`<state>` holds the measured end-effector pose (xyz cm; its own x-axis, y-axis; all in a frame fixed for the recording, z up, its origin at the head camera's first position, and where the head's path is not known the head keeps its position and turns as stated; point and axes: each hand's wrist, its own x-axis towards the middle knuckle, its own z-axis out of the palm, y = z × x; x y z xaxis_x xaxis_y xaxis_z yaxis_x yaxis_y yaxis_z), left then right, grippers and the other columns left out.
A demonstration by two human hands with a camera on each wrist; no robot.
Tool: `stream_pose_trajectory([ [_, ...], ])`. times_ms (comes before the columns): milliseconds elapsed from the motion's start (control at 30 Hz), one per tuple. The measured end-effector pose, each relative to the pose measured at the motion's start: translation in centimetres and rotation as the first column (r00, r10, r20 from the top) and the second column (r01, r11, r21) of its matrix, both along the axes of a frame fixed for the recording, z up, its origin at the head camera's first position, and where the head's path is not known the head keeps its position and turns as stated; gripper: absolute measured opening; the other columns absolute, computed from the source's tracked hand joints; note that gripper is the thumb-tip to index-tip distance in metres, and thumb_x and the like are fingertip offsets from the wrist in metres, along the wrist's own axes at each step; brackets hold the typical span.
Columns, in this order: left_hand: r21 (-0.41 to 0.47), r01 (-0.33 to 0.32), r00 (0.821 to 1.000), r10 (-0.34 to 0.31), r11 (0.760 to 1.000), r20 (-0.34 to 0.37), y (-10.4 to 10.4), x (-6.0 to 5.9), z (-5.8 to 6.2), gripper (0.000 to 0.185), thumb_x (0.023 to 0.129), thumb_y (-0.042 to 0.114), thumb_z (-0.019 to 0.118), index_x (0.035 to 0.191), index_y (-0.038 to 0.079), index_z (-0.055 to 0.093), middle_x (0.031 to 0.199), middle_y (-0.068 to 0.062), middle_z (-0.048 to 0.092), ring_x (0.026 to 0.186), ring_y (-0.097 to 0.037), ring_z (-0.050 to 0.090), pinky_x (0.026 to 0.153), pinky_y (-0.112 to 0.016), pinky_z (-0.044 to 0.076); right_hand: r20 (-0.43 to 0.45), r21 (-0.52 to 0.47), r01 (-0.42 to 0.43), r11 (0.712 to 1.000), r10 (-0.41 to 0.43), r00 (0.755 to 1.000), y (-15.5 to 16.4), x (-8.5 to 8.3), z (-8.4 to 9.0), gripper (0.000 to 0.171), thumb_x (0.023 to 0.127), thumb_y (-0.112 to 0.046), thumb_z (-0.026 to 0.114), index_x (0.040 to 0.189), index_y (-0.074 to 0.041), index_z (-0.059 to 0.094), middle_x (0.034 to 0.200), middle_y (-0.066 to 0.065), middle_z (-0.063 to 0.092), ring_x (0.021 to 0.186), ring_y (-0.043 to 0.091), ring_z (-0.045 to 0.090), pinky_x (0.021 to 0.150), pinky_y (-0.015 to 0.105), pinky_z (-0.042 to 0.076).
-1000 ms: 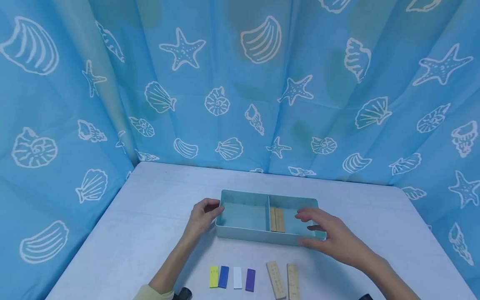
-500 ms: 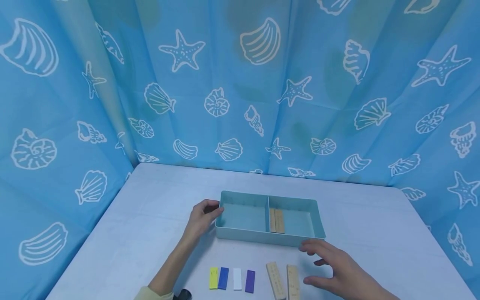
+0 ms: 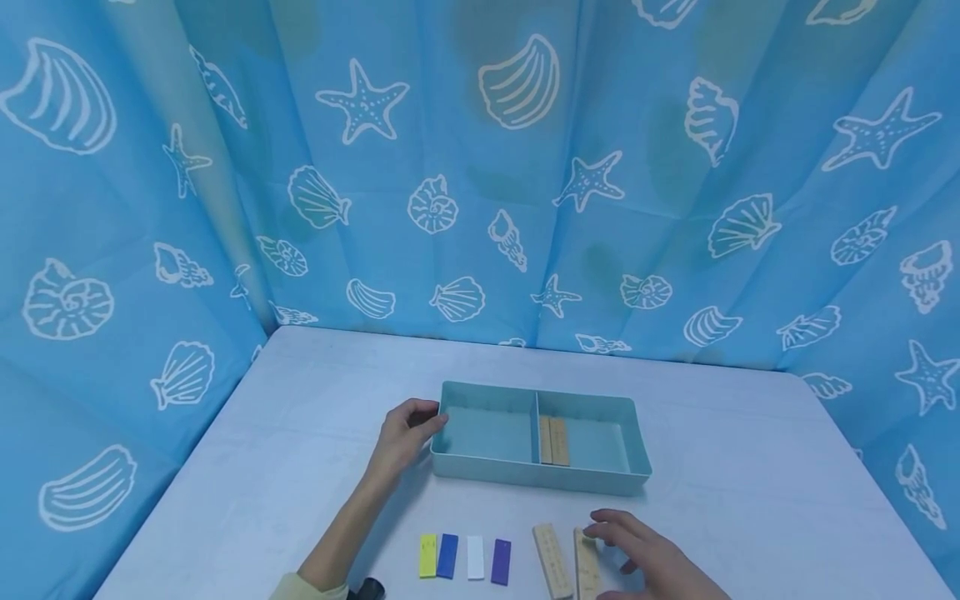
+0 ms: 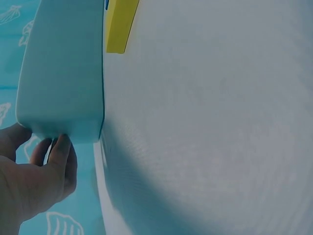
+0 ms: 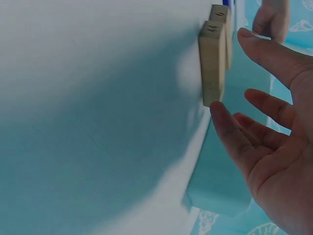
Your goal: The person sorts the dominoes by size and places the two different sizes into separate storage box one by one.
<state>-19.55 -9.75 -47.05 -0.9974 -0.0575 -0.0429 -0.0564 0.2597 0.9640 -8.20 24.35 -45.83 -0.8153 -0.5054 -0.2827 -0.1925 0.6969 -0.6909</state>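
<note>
My left hand [image 3: 405, 433] grips the left end of a teal two-compartment box [image 3: 517, 473], thumb over the rim and fingers against the outer wall. In the left wrist view, the fingertips touch that end wall [image 4: 61, 98]. The right hand [image 3: 645, 560] hovers spread at a light wooden block [image 3: 587, 562], its fingertips by the block's far end; contact is unclear. Seen from the right wrist, this block [image 5: 212, 63] bears the number 44, and thumb and fingers stand apart around it. Another wooden block [image 3: 552, 560] lies to its left. Two wooden blocks [image 3: 555, 440] stand against the divider inside the box's right compartment.
On the white table [image 3: 337, 367], in a row left of the wooden blocks, lie a yellow block [image 3: 427, 556], a blue block [image 3: 447, 556], a white block [image 3: 475, 557] and a purple block [image 3: 501, 561]. A blue shell-patterned curtain [image 3: 480, 208] hangs behind and at the sides.
My right hand has left the box's right compartment and come down toward me to the right-hand wooden block. The left hand and the box have stayed in place.
</note>
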Motion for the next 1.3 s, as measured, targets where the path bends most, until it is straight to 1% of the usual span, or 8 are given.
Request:
stream_pose_trajectory([
  [167, -0.013, -0.005, 1.0, 0.005, 1.0, 0.001, 0.1, 0.1, 0.1, 0.033, 0.094, 0.018, 0.068, 0.119, -0.002, 0.063, 0.116, -0.013, 0.065, 0.112, -0.03, 0.059, 0.098, -0.047, 0.048, -0.02, 0.021, -0.018, 1.0, 0.018, 1.0, -0.2, 0.1, -0.7, 0.06, 0.087, -0.054, 0.07, 0.133, -0.018, 0.054, 0.144, 0.015, 0.043, 0.112, 0.031, 0.055, 0.083, 0.041, 0.056],
  [367, 0.005, -0.006, 1.0, 0.006, 1.0, 0.002, 0.0, 0.1, 0.1, 0.032, 0.094, 0.018, 0.069, 0.119, -0.001, 0.063, 0.117, -0.014, 0.065, 0.112, -0.03, 0.06, 0.097, -0.046, 0.049, -0.114, 0.03, -0.053, 0.998, 0.056, 0.992, -0.1, 0.0, -1.3, 0.064, 0.085, -0.05, 0.073, 0.132, -0.011, 0.056, 0.14, 0.015, 0.048, 0.116, 0.03, 0.056, 0.084, 0.037, 0.055],
  [533, 0.009, -0.007, 1.0, 0.007, 1.0, -0.005, 0.0, 0.1, 0.0, 0.032, 0.093, 0.017, 0.069, 0.118, -0.002, 0.063, 0.116, -0.013, 0.066, 0.11, -0.029, 0.06, 0.097, -0.046, 0.049, -0.108, 0.01, -0.06, 0.998, 0.061, 0.992, -0.1, -0.1, -1.6, 0.065, 0.085, -0.051, 0.074, 0.133, -0.012, 0.056, 0.141, 0.014, 0.048, 0.122, 0.035, 0.052, 0.09, 0.041, 0.054],
  [600, 0.012, -0.006, 1.0, 0.006, 1.0, -0.006, 0.0, 0.1, 0.0, 0.032, 0.093, 0.016, 0.069, 0.118, -0.002, 0.063, 0.115, -0.014, 0.066, 0.11, -0.03, 0.06, 0.097, -0.046, 0.049, -0.105, -0.013, -0.06, 0.998, 0.058, 0.993, 0.0, -0.1, -1.9, 0.064, 0.084, -0.05, 0.075, 0.132, -0.012, 0.056, 0.141, 0.014, 0.048, 0.124, 0.036, 0.051, 0.091, 0.039, 0.053],
  [700, 0.01, -0.005, 1.0, 0.005, 1.0, -0.007, -0.1, 0.0, 0.0, 0.031, 0.093, 0.016, 0.069, 0.118, -0.002, 0.063, 0.115, -0.013, 0.066, 0.11, -0.029, 0.06, 0.097, -0.046, 0.049, -0.113, -0.067, -0.069, 0.995, 0.061, 0.992, 0.1, -0.1, -2.3, 0.063, 0.083, -0.046, 0.077, 0.131, -0.009, 0.057, 0.141, 0.018, 0.047, 0.125, 0.036, 0.049, 0.087, 0.033, 0.054],
  [833, 0.014, -0.009, 1.0, 0.009, 1.0, -0.002, -0.1, 0.0, 0.1, 0.031, 0.093, 0.016, 0.069, 0.118, -0.002, 0.063, 0.114, -0.013, 0.066, 0.109, -0.029, 0.06, 0.096, -0.045, 0.05, -0.131, -0.114, -0.083, 0.99, 0.068, 0.989, 0.1, -0.1, -2.7, 0.063, 0.084, -0.043, 0.078, 0.13, -0.006, 0.056, 0.139, 0.023, 0.047, 0.124, 0.03, 0.05, 0.08, 0.027, 0.056],
  [1100, 0.019, -0.008, 1.0, 0.008, 1.0, 0.0, -0.1, -0.1, 0.0, 0.03, 0.093, 0.015, 0.069, 0.117, -0.002, 0.064, 0.113, -0.012, 0.066, 0.108, -0.029, 0.06, 0.095, -0.045, 0.05, -0.17, -0.14, -0.092, 0.986, 0.067, 0.983, 0.2, 0.3, -2.6, 0.061, 0.085, -0.04, 0.077, 0.129, -0.004, 0.057, 0.136, 0.025, 0.047, 0.124, 0.022, 0.05, 0.08, 0.028, 0.056],
  [1300, 0.024, -0.006, 1.0, 0.006, 1.0, -0.001, -0.1, 0.0, -0.1, 0.03, 0.093, 0.016, 0.069, 0.117, -0.002, 0.064, 0.113, -0.012, 0.066, 0.108, -0.029, 0.06, 0.095, -0.045, 0.05, -0.237, -0.174, -0.116, 0.978, 0.072, 0.969, 0.9, 0.3, -2.2, 0.062, 0.084, -0.034, 0.08, 0.131, -0.003, 0.056, 0.135, 0.028, 0.047, 0.121, 0.014, 0.052, 0.078, 0.029, 0.057],
])
